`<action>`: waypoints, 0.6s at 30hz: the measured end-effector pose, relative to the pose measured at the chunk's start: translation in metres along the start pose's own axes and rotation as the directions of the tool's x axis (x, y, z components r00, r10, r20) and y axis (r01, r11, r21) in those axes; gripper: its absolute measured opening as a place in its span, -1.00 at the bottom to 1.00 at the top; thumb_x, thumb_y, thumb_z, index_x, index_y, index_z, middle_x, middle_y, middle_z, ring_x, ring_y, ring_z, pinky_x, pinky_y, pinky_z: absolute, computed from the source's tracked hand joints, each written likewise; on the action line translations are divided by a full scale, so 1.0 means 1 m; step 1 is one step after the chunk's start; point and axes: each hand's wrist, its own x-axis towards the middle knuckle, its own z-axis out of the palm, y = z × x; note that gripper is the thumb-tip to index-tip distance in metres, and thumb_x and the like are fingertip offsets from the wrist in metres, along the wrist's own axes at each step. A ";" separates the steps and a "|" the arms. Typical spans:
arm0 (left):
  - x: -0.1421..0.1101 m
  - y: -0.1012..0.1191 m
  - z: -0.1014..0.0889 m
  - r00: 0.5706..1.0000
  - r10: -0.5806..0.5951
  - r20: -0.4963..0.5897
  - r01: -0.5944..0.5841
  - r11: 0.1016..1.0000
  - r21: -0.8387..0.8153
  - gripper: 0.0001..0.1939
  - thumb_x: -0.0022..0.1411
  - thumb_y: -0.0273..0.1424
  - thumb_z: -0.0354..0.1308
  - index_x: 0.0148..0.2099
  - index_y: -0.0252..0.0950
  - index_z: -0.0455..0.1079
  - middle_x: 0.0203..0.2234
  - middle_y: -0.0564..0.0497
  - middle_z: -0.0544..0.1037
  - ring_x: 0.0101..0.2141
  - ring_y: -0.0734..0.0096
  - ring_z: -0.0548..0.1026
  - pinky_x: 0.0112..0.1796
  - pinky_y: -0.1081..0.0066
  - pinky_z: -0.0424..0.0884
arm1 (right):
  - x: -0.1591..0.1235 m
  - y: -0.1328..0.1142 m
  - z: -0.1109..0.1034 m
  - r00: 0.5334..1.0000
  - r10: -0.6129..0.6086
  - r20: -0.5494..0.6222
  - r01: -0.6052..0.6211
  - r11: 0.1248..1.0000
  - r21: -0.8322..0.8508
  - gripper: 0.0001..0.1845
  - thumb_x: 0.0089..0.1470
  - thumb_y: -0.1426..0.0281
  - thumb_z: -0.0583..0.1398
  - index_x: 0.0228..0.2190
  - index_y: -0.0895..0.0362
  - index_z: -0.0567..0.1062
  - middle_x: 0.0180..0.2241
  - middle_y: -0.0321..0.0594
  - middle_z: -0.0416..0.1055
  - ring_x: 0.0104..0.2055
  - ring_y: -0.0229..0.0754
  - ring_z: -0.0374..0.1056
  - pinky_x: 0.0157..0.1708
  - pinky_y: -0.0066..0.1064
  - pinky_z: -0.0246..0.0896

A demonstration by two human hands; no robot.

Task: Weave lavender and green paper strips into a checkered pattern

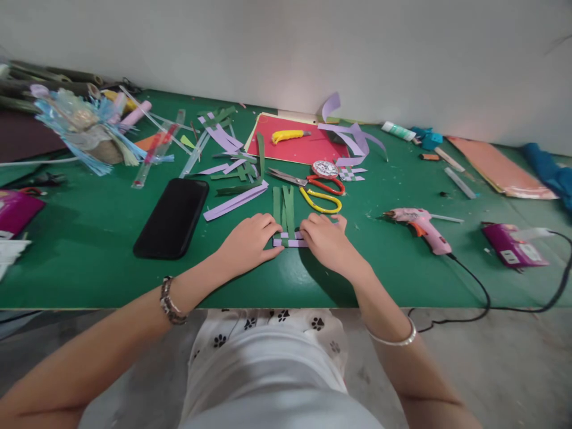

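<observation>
A small weave of green and purple paper strips (pixel 291 243) lies flat on the green table near its front. Its long green ends (pixel 288 208) point away from me. My left hand (pixel 255 239) is closed on the left edge of the weave, thumb and fingers at its corner. From the other side my right hand (pixel 328 243) grips the right edge, its fingers covering that part. Just beyond my hands lie scissors (pixel 313 182) with one red and one yellow handle. Loose purple strips (pixel 236 201) and green strips sit to the left.
A black phone (pixel 172 218) lies left of my hands. Farther back are a yellow cutter (pixel 289 136) on red paper (pixel 295 152) and a round patterned disc (pixel 325 169). A pink glue gun (pixel 422 227) with a cord rests at right, near a purple power strip (pixel 513 244).
</observation>
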 end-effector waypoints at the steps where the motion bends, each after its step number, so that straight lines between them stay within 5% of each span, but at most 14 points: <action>1: 0.000 0.000 0.000 1.000 -0.002 0.000 0.002 1.000 0.010 -0.75 0.17 -0.32 0.07 -0.16 -0.37 0.35 -0.33 -0.07 0.41 -0.32 0.27 0.37 -0.30 0.31 0.32 | 0.000 0.000 0.000 1.000 -0.007 0.002 0.007 1.000 0.007 -0.67 0.15 0.48 -0.13 -0.45 0.17 0.38 -0.37 -0.18 0.30 -0.30 -0.20 0.16 -0.20 -0.24 -0.24; 11: -0.001 0.003 -0.002 0.999 -0.002 0.040 0.000 0.999 0.045 -0.67 0.18 -0.21 0.07 -0.14 -0.37 0.34 -0.31 -0.07 0.41 -0.31 0.24 0.37 -0.32 0.31 0.29 | 0.000 0.003 -0.001 0.999 -0.030 -0.019 0.030 0.999 0.035 -0.75 0.13 0.45 -0.06 -0.47 0.16 0.37 -0.38 -0.21 0.32 -0.27 -0.18 0.21 -0.18 -0.25 -0.22; 18: 0.004 0.008 0.000 0.999 0.030 -0.024 -0.028 0.994 0.101 -0.61 0.18 -0.21 0.07 -0.01 -0.33 0.29 -0.19 -0.12 0.38 -0.22 0.19 0.35 -0.30 0.30 0.29 | -0.001 0.003 0.000 0.996 -0.024 -0.085 0.037 0.987 0.157 -0.83 0.11 0.47 -0.03 -0.38 0.14 0.36 -0.34 -0.20 0.41 -0.25 -0.16 0.28 -0.11 -0.19 -0.23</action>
